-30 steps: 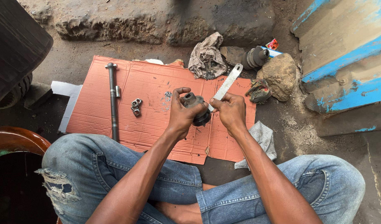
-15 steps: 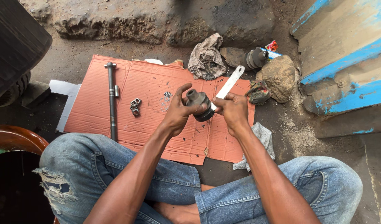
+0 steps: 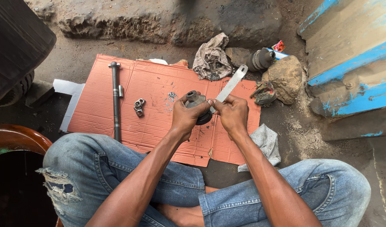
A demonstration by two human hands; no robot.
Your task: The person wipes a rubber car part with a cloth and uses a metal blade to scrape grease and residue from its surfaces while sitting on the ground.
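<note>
My left hand (image 3: 186,118) grips a dark, greasy round metal part (image 3: 196,105) above a sheet of reddish cardboard (image 3: 159,109). My right hand (image 3: 231,114) holds a flat pale saw blade (image 3: 229,85) whose near end meets the part; its far end points up and to the right. Both hands are close together, thumbs nearly touching over the part. My crossed legs in blue jeans fill the bottom of the view.
A long steel shaft (image 3: 115,98) and a cluster of small metal rings (image 3: 138,106) lie on the cardboard's left half. Beyond it lie a dirty rag (image 3: 211,56), a dark rubber boot part (image 3: 261,59) and a rock (image 3: 285,75). A grey cloth (image 3: 266,141) lies by my right knee.
My left hand has turned the metal part and lowered it slightly toward me. The right hand has shifted the blade's near end along the part.
</note>
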